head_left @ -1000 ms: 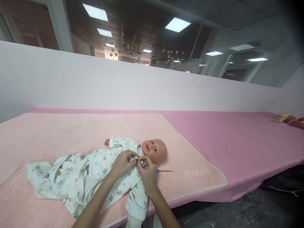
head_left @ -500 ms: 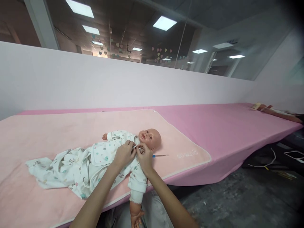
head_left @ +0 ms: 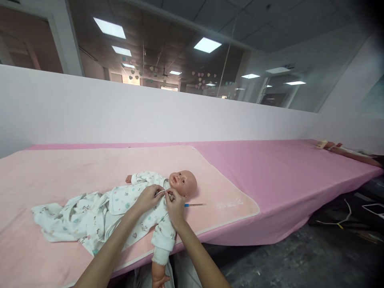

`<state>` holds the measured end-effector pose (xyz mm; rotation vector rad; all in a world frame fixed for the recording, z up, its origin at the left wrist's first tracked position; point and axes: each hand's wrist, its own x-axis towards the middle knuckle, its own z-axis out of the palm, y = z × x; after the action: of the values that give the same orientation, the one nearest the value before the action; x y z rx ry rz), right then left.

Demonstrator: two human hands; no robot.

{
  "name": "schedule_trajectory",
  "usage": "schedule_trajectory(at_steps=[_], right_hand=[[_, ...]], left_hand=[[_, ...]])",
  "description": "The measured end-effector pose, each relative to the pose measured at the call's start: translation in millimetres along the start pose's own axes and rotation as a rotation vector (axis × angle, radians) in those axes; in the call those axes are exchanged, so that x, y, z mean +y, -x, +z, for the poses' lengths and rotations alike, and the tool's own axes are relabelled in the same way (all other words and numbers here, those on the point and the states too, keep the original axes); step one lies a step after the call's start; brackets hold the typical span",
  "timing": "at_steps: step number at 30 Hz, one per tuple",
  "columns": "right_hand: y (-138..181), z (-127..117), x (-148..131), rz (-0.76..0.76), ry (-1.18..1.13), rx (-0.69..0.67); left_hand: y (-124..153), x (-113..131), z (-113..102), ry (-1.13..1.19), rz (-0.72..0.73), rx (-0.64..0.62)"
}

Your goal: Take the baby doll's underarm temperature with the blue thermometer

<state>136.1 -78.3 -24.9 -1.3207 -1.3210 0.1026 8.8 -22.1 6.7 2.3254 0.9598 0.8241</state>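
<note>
A baby doll [head_left: 182, 183] lies on its back in white printed clothes [head_left: 141, 228], its head toward the right. At the neckline, my left hand [head_left: 149, 197] is closed on a thin white strip [head_left: 160, 192], which curves out between its fingers toward my other hand. My right hand [head_left: 176, 206] is pinched beside it, close under the doll's chin, fingertips nearly meeting the left ones. The strip seems to run into its fingers too. Just right of the right hand lies a thin stick with a blue end [head_left: 195, 205]. One doll arm [head_left: 159, 272] hangs over the table edge.
A peach mat [head_left: 75, 168] lies under the doll on a pink-covered table [head_left: 255, 168]. Behind stands a white wall [head_left: 120, 116] with glass above. At the far right end lies a long brown object [head_left: 351, 152]. The dark floor shows at lower right.
My left hand has drawn a little away to the left from the right one, and more of the white strip shows between them. The view has tilted up slightly.
</note>
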Motion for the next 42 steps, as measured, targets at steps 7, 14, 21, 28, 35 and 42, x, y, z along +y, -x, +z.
schedule_trajectory(at_steps=[7,14,21,28,35,42], right_hand=[[-0.6,-0.8,-1.0,-0.001,-0.02,-0.022],[-1.7,-2.3,-3.6,-0.039,-0.014,-0.027],[-1.0,-2.4,-4.5,-0.058,0.008,-0.024],[0.7,-3.3,-4.4,-0.067,0.001,-0.018],[0.8,-4.1,-3.7,-0.057,0.009,-0.035],[1.0,-1.4,0.7,-0.042,-0.013,-0.035]], left_hand=[[1.5,5.2,-6.3,0.12,-0.098,0.006],[-0.7,6.6,-19.6,0.301,-0.135,-0.142],[-1.5,9.7,-28.6,0.411,-0.123,-0.266],[-1.9,7.0,-27.9,0.393,-0.121,-0.288],[-4.6,-0.2,-27.7,0.427,-0.175,-0.306],[-3.0,8.0,-27.6,0.478,-0.12,-0.275]])
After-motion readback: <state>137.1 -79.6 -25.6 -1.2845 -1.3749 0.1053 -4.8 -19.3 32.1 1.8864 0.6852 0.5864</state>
